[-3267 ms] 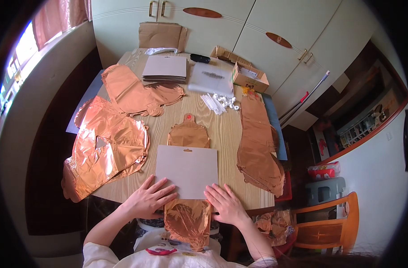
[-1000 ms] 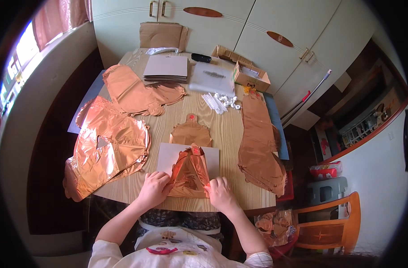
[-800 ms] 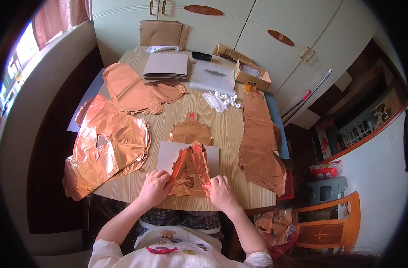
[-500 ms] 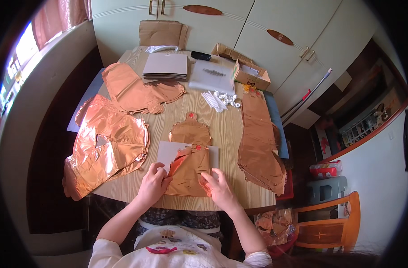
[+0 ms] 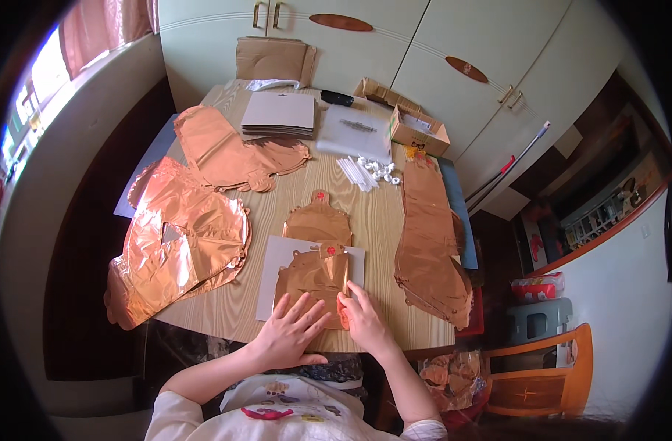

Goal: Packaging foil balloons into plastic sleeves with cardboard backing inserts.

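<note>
A copper-coloured foil balloon (image 5: 306, 273), flat and partly folded, lies on a light grey card (image 5: 267, 283) in front of me. My left hand (image 5: 288, 331) is open, its fingers spread flat over the balloon's near left part. At the near right edge, my right hand (image 5: 365, 320) pinches a reddish fold of the foil between thumb and fingers; the index finger stretches along the edge. Just beyond the card, another copper foil piece (image 5: 317, 220) with a tab and a red mark lies on the wooden table (image 5: 376, 242).
Large copper foil balloons lie at left (image 5: 178, 242), far left (image 5: 218, 147) and right (image 5: 428, 242). Toward the back are a stack of grey cards (image 5: 277, 112), clear plastic bags (image 5: 351, 136), white sticks (image 5: 356, 174) and an open cardboard box (image 5: 420, 132). A wooden chair (image 5: 534, 371) stands at the right.
My left hand has let go of the balloon's left edge and moved right, flat onto the foil. That left side, folded over before, now lies spread out. My right hand stays at the right edge.
</note>
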`<state>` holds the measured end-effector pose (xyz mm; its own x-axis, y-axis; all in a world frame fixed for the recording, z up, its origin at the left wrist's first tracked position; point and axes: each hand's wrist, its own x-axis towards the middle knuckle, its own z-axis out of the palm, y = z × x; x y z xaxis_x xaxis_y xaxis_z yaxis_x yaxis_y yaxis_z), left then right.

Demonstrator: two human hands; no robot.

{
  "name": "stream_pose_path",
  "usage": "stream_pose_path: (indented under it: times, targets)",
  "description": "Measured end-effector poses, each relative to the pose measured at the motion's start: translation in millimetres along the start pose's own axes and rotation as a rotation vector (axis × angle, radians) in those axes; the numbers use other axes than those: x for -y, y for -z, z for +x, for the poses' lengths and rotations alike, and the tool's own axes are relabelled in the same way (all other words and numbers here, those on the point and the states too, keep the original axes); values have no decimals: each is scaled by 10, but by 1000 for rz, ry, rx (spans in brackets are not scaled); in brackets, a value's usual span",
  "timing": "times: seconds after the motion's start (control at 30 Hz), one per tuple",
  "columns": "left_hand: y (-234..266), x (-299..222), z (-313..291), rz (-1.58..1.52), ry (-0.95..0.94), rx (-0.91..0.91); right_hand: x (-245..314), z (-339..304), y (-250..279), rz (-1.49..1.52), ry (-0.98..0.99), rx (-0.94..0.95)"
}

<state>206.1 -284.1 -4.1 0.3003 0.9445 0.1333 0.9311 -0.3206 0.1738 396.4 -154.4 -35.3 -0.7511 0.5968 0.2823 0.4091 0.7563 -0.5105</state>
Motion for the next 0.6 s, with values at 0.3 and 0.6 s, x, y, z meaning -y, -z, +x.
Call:
stream_pose_path:
  times: [0.3,0.6]
  targets:
    - [-18,61,-11,17,-22,63,75,42,90,-79,32,78]
    - [40,57,40,101,-30,177,121,366,-163,-230,150,112]
